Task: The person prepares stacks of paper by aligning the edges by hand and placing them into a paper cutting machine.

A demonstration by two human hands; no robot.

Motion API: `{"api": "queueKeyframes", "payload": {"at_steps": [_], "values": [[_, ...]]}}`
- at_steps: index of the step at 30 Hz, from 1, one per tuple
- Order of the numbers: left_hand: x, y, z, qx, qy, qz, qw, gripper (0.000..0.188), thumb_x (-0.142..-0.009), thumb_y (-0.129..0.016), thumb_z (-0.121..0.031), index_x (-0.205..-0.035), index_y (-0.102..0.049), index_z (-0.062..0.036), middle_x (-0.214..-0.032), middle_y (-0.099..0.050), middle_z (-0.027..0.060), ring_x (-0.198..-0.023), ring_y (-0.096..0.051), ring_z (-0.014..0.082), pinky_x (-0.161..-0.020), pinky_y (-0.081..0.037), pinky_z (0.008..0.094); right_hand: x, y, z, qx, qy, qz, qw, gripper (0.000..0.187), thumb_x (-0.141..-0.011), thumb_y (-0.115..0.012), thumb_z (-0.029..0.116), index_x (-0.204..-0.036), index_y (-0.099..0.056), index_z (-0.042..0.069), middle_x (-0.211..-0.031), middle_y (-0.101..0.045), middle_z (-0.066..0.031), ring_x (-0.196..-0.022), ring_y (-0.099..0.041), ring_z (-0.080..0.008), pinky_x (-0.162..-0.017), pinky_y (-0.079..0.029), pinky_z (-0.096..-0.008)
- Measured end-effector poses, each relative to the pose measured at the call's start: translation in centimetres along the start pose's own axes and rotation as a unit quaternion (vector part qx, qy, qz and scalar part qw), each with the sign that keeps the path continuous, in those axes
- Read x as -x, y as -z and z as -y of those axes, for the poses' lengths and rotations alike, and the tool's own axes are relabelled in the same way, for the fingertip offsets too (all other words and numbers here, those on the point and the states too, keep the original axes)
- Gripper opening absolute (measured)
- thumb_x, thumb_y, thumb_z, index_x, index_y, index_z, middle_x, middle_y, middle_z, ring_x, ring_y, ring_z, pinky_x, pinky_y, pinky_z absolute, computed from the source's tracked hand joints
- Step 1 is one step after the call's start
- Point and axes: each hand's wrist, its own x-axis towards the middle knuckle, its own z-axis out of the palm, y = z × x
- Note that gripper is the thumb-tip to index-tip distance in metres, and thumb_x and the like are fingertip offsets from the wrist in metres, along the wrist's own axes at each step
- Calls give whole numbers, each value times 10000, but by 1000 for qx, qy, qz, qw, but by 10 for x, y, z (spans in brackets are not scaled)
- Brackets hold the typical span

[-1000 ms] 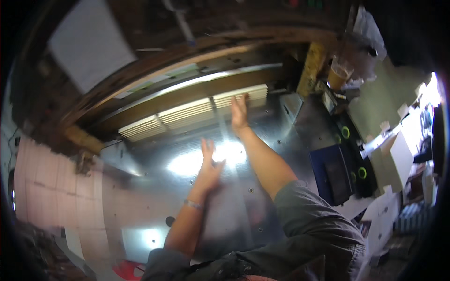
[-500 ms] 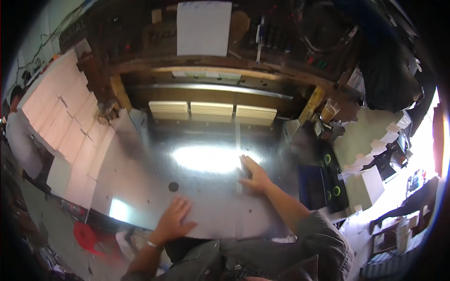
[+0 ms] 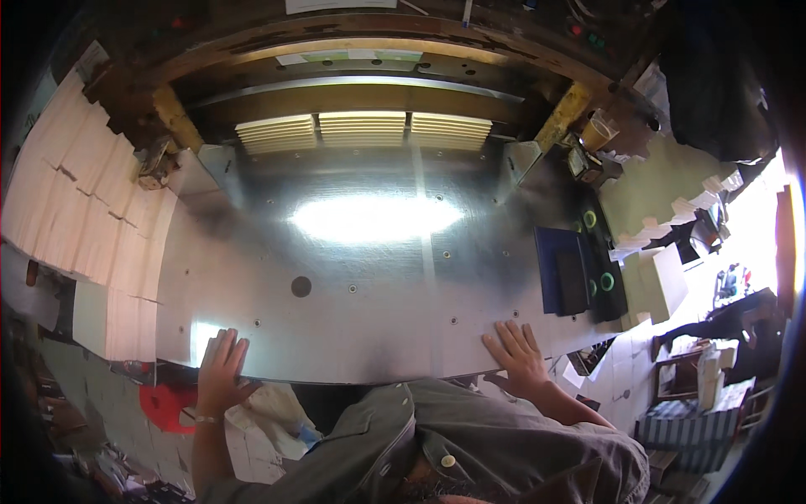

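A bare metal machine table (image 3: 353, 328) spreads out before me. My left hand (image 3: 222, 365) rests at its near left edge, fingers stretched out and holding nothing. At the near right edge my right hand (image 3: 518, 361) lies with its fingers spread, also without anything in it. Three low stacks of paper stand in a row at the far side under the machine's beam: a left stack (image 3: 275, 133), a middle stack (image 3: 362, 128) and a right stack (image 3: 451, 131). Both hands are well apart from them.
Tall paper piles (image 3: 92, 202) line the left side, and another paper pile (image 3: 651, 193) stands at the right. A dark blue flat object (image 3: 554, 265) lies at the table's right edge beside green rings. A cup (image 3: 597, 132) stands beyond. A red stool (image 3: 166, 407) is below left.
My left hand has moved left to the near edge. My right hand has drawn back from mid-table to the near right edge. The view has tilted down.
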Motion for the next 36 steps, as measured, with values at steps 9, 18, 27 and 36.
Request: {"api": "queueKeyframes", "payload": {"at_steps": [9, 18, 27, 36], "values": [[13, -26, 16, -26, -29, -12, 999, 892, -633, -825, -233, -1442, -505, -39, -1550, -446, 251, -1443, -407, 489, -1206, -290, 644, -3, 6, 1, 9, -1, 30, 999, 936, -693, -875, 292, -1528, -466, 179, -1563, -442, -207, -1465, -386, -405, -1209, -248, -624], [18, -32, 25, -49, -49, -50, 996, 805, -636, -825, -262, -1351, -524, -47, -1479, -496, 250, -1409, -435, 491, -1186, -307, 664, -5, -2, 2, 10, -20, 15, 1000, 949, -638, -896, 283, -1500, -504, 208, -1545, -482, -167, -1454, -413, -394, -1220, -235, -619], [14, -30, 19, -30, -31, -58, 997, 870, -561, -863, -205, -1351, -521, -77, -1480, -506, 233, -1396, -451, 488, -1181, -309, 670, -2, -10, 0, 17, -13, -18, 1000, 984, -565, -921, 300, -1470, -541, 214, -1525, -505, -173, -1431, -438, -406, -1209, -246, -632], [14, -29, 19, -26, -32, -51, 998, 882, -541, -870, -188, -1345, -522, -89, -1482, -508, 222, -1405, -452, 476, -1176, -317, 667, -1, -13, -1, 13, -9, -31, 999, 980, -527, -919, 272, -1439, -567, 204, -1507, -523, -177, -1414, -459, -416, -1190, -274, -644]]}}
